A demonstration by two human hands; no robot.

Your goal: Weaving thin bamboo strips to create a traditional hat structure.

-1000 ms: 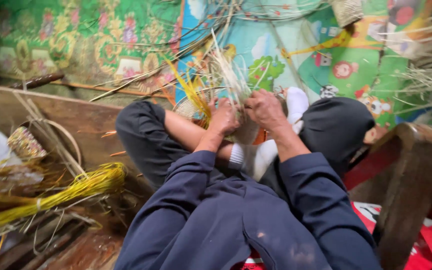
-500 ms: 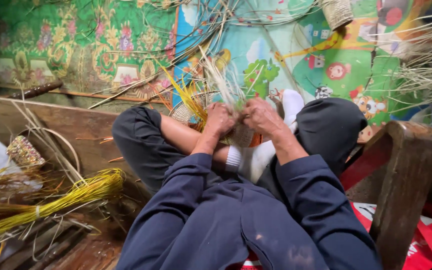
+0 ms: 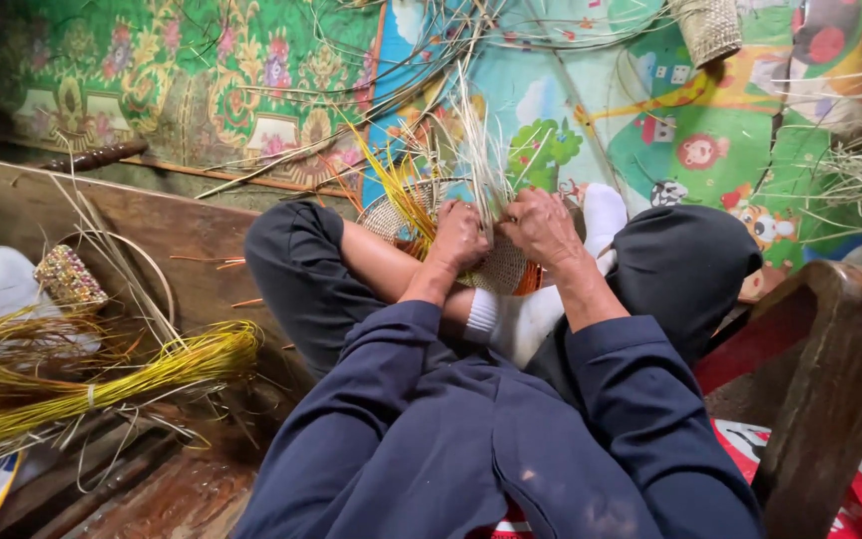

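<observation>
I sit cross-legged in dark trousers and white socks [image 3: 516, 319]. A half-woven round basket [image 3: 496, 269] of pale cane rests between my knees, with loose upright strands [image 3: 471, 135] fanning above it and yellow strands [image 3: 396, 195] at its left side. My left hand [image 3: 458, 236] is closed on the basket's rim and strands. My right hand [image 3: 541, 228] is closed on the strands right beside it. The two hands nearly touch.
A tied bundle of yellow cane [image 3: 92, 384] lies at the left by a wooden board [image 3: 102, 215] and a small woven piece [image 3: 70, 276]. Patterned mats [image 3: 670, 130] cover the floor ahead. A small finished basket [image 3: 707, 28] sits far right. A wooden chair arm [image 3: 830, 369] rises at my right.
My hands stay on the basket, shifting slightly as they work the strands. The view has drifted a little.
</observation>
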